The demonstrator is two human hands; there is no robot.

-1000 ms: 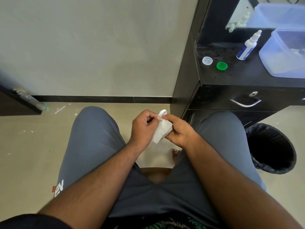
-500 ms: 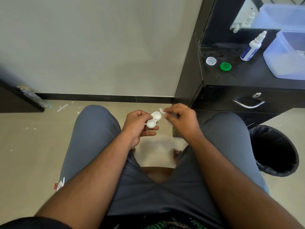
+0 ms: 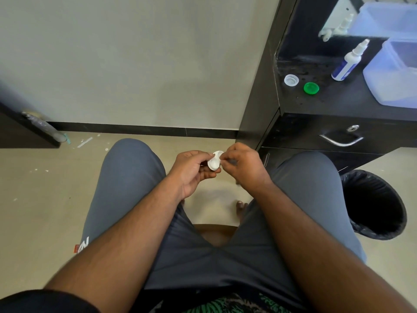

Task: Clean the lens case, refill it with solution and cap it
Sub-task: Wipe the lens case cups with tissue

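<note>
Between the knees, over bare beige floor, both hands meet w/ the small white plastic lens case [image 3: 215, 161]. Left hand [image 3: 191, 170] pinches the case, thumb on top, fingers curled under; one round well faces up, the other end is partly hidden by fingers. Right hand [image 3: 242, 164] is curled narrow, fingertips touching the case's right rim; a scrap of white shows at the fingertips, too small to tell what it is. Whether the right hand grips anything, cannot tell.

Up right, black cabinet top [image 3: 338, 102]: clear round cap [image 3: 291, 79] sits near the left edge, green round cap [image 3: 311, 88] just beside it, apart, not touching. White-and-blue solution bottle w/ pointed nozzle [image 3: 348, 63] stands tilted-looking farther back, near the translucent blue plastic tub [image 3: 392, 71], which takes the right part of the top and runs out of frame. Open dark surface lies in front of the caps toward the cabinet's front edge.

Black-lined round waste bin [image 3: 375, 204] sits on the floor just beside the right knee. Floor left of the left knee is open up to the black skirting.
</note>
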